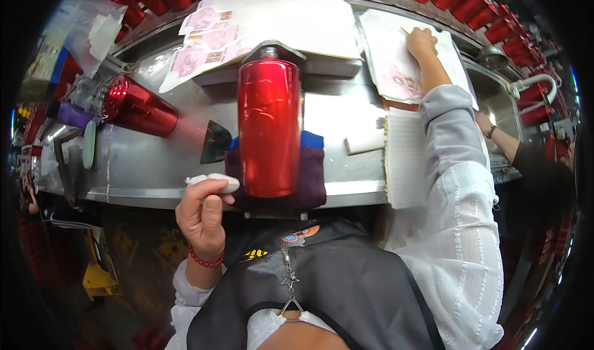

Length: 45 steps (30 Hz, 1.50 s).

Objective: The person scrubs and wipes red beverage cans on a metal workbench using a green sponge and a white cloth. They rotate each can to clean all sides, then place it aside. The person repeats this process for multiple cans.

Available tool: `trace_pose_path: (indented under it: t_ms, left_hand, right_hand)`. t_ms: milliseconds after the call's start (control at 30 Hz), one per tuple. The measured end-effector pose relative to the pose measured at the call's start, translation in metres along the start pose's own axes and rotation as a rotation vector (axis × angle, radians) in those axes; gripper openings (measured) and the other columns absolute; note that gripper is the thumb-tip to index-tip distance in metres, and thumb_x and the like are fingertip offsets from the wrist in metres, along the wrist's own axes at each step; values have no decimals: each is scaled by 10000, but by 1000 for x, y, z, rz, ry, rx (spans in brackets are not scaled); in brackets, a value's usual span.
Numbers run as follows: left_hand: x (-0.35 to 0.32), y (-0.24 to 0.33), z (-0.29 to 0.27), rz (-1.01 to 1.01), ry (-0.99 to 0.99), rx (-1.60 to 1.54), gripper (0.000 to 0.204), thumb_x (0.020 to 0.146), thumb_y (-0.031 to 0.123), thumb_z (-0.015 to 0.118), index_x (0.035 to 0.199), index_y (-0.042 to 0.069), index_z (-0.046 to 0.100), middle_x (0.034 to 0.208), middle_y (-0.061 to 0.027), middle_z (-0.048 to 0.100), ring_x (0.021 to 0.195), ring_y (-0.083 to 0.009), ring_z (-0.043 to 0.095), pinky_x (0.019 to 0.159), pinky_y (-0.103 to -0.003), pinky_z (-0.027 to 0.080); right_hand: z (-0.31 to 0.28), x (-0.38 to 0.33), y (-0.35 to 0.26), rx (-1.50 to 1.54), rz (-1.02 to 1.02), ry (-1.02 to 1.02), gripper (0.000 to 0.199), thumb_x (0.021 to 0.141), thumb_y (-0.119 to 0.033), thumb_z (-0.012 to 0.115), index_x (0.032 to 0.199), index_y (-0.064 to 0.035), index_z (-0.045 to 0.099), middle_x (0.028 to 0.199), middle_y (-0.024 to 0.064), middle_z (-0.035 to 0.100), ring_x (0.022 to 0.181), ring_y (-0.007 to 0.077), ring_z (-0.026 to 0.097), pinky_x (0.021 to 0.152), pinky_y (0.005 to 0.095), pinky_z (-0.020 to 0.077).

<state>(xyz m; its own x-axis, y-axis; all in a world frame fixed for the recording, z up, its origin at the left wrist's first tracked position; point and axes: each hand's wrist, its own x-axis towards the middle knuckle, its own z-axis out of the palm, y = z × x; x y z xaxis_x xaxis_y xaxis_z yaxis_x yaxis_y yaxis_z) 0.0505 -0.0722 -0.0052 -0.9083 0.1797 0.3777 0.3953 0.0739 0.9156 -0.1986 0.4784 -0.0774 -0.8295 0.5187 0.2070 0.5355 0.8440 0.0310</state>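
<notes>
A glossy red metallic bottle (pixel 269 127) with embossed marks rests in front of me. Its neck points away, against a dark grey holder (pixel 272 48), and a dark purple cloth (pixel 312 177) lies under it. Just left of its near end is my left hand (pixel 204 217), fingers curled and pinched, with white covering on a fingertip; whether something is held I cannot make out. My right hand (pixel 422 45) reaches far right onto a stack of pink-printed sheets (pixel 390 59). Its fingers are drawn together at the top sheet, and what they grip is too small to tell.
Another red bottle (pixel 141 107) lies at left, near a dark flat scraper-like piece (pixel 215 142). White sheets with pink prints (pixel 278 22) cover the back. A pale block (pixel 365 142) and ribbed white pad (pixel 405 158) sit right. Beyond is a sink tap (pixel 541 81); another person's arm (pixel 504 142) shows.
</notes>
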Motion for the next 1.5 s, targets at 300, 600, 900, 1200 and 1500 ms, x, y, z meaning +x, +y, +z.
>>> trace_pose_path:
  t_ms: [300,600,900,1200,1500]
  left_hand:
    - [22,-34,15,166,-270,626,940,812,452,790,1524,-27,407,1343,-212,553,1254,-391,481,1103,-501,310]
    - [41,-13,9,439,-263,813,964,706,405,859,1502,11,483,1218,-169,589,1201,-371,477,1074,-528,314]
    - [43,-6,6,409,-359,735,924,857,573,730,1537,26,426,1499,-222,469,1374,-412,399,1167,-503,268]
    - [17,7,11,255,-258,404,102,946,161,681,903,70,665,1424,-235,569,1329,-382,430,1165,-489,240]
    - [7,-19,18,29,-66,239,163,956,210,697,917,69,626,1127,-137,639,1089,-294,507,1026,-417,349]
  right_hand:
    - [-6,-4,16,214,-285,-38,257,963,-276,618,1125,-96,706,1262,208,597,1182,400,574,959,510,498]
    - [-195,-238,-52,890,-895,-266,75,914,17,674,931,10,601,1113,106,532,1001,214,575,843,314,479]
    - [-241,-342,-95,888,-1021,-246,198,715,37,769,860,-43,660,1114,139,542,1048,336,560,905,409,474]
    - [-207,-369,-114,966,-876,-247,164,785,-4,769,888,-38,645,1094,158,533,1050,347,539,908,418,461]
    - [-184,-372,-116,1013,-746,-219,123,863,-40,749,888,0,636,1067,165,536,1036,326,558,882,402,472]
